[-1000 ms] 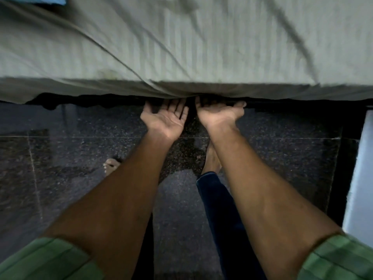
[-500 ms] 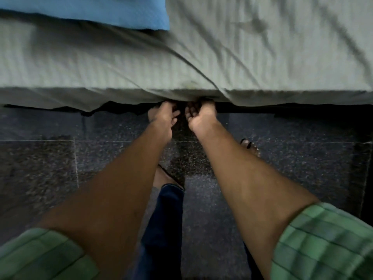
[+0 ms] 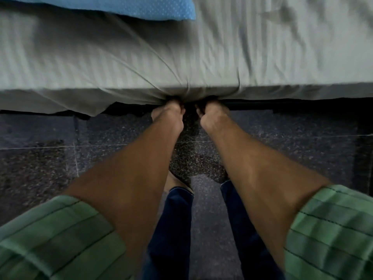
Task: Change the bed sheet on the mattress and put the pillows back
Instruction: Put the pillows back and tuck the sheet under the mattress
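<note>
- Change noted: a second ago I saw both palms turned up and open below the bed edge. Now the left hand [image 3: 168,116] and right hand [image 3: 212,116] are curled into the hem of the sheet [image 3: 125,63], each bunching cloth at the lower edge of the mattress.
- Folds in the sheet now fan toward the two grips from 10 and 2 o'clock. I judge the cloth is under tension.
- The view has shifted: a blue pillow [image 3: 129,6] shows at 11 o'clock on the bed.
- Meaning for the task: I judge the sheet is spread and is being tucked or pulled taut on this side. At least this pillow is already on the bed.
- Position: the gripped hem lies at 12 o'clock from both hands, touching the fingertips. The hands sit close together, with a narrow gap between.
- At 9 o'clock from the left hand a loose flap of sheet hangs untucked over the floor [image 3: 40,164].
- Fingertips are hidden under cloth; I cannot tell how deep the tuck goes.
</note>
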`<act>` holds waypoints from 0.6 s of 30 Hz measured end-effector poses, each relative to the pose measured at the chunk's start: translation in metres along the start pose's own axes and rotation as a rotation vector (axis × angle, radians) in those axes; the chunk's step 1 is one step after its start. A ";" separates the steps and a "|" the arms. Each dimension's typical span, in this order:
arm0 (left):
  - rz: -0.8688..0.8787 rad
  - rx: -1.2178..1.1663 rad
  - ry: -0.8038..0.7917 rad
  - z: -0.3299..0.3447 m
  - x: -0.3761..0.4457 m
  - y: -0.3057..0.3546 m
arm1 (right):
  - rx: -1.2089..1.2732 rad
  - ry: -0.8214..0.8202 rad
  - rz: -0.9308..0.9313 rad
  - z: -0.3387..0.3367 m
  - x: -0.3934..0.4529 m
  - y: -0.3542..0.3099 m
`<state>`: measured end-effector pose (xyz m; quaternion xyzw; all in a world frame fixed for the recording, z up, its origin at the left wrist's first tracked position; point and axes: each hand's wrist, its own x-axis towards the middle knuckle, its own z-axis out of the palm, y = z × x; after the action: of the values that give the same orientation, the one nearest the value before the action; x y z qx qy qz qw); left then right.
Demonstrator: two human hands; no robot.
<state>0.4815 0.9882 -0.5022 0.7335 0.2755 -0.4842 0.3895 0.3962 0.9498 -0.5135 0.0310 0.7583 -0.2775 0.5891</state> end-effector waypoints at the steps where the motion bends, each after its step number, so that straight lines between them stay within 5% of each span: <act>1: -0.019 -0.049 -0.034 0.003 0.001 0.005 | 0.047 -0.022 -0.008 -0.003 0.000 0.002; 6: -0.032 -0.290 -0.113 0.010 -0.013 0.007 | 0.379 -0.131 0.028 -0.006 -0.021 -0.006; 9: -0.054 -0.557 -0.308 0.019 -0.029 0.003 | 0.563 -0.308 0.190 -0.002 -0.048 -0.019; 12: -0.100 -0.753 -0.400 0.023 -0.034 0.011 | 0.330 -0.093 0.199 0.001 -0.064 -0.033; 14: -0.107 -0.707 -0.412 0.014 -0.035 0.010 | 0.381 -0.055 0.174 0.001 -0.071 -0.038; 15: -0.103 -0.626 -0.405 0.005 -0.033 0.009 | 0.455 -0.168 0.183 -0.001 -0.064 -0.034; 18: -0.094 -0.225 -0.394 -0.031 -0.022 0.006 | 0.427 -0.219 0.154 -0.005 -0.046 -0.022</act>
<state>0.4928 1.0102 -0.4729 0.5633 0.2801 -0.6017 0.4920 0.3977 0.9464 -0.4624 0.1821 0.6095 -0.3874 0.6673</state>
